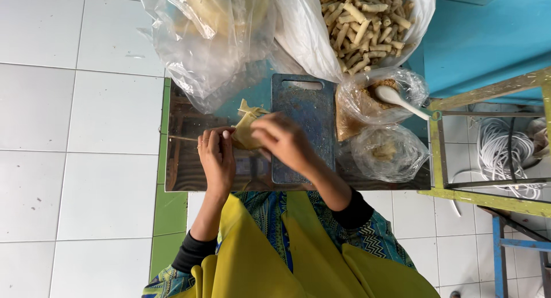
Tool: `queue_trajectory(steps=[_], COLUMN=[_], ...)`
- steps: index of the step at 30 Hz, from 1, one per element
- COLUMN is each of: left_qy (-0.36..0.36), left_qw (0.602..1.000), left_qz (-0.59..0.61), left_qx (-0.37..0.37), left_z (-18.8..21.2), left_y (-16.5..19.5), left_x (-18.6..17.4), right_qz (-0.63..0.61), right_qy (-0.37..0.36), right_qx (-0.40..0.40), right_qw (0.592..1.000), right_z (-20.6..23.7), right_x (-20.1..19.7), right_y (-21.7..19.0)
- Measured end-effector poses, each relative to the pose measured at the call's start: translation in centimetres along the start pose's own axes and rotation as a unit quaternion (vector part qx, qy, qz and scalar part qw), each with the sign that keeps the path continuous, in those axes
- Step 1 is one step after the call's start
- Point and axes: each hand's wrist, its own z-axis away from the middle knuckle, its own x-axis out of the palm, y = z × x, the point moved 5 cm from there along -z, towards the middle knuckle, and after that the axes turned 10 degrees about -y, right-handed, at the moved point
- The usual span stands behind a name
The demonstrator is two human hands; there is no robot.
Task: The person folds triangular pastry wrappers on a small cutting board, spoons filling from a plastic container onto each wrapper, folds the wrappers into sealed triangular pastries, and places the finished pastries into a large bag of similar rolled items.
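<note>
My left hand and my right hand meet over a metal table, both pinching a thin pale yellow pastry wrapper that is folded between the fingers. The wrapper's loose corner sticks up toward the far side. The right hand reaches across the near left part of a blue cutting board, which lies on the table. What the wrapper encloses is hidden by my fingers.
A white bag full of small rolled pastries stands behind the board. A clear plastic bag sits at the back left. Right of the board are a bag of brown filling with a white spoon and another small clear bag. White tiled floor lies left.
</note>
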Motion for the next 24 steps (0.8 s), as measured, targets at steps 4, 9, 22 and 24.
queue_trajectory(steps=[4, 9, 22, 24], left_qy=[-0.008, -0.017, -0.049, -0.127], left_qw=[1.0, 0.999, 0.994, 0.981], left_qz=[0.007, -0.019, 0.02, 0.088], left_qx=[0.006, -0.024, 0.094, 0.12], left_z=[0.1, -0.1, -0.6, -1.2], left_y=[0.1, -0.5, 5.8, 7.5], left_x=[-0.1, 0.5, 0.2, 1.4], right_qz=[0.042, -0.101, -0.622, -0.511], right_qy=[-0.041, -0.042, 0.125, 0.077], right_qx=[-0.012, 0.089, 0.252, 0.249], right_qw=[0.998, 0.99, 0.731, 0.819], right_z=[0.1, 1.3, 7.9, 9.1], right_x=[2.8, 3.7, 0.7, -0.4], right_y=[-1.0, 2.6, 8.3, 7.4])
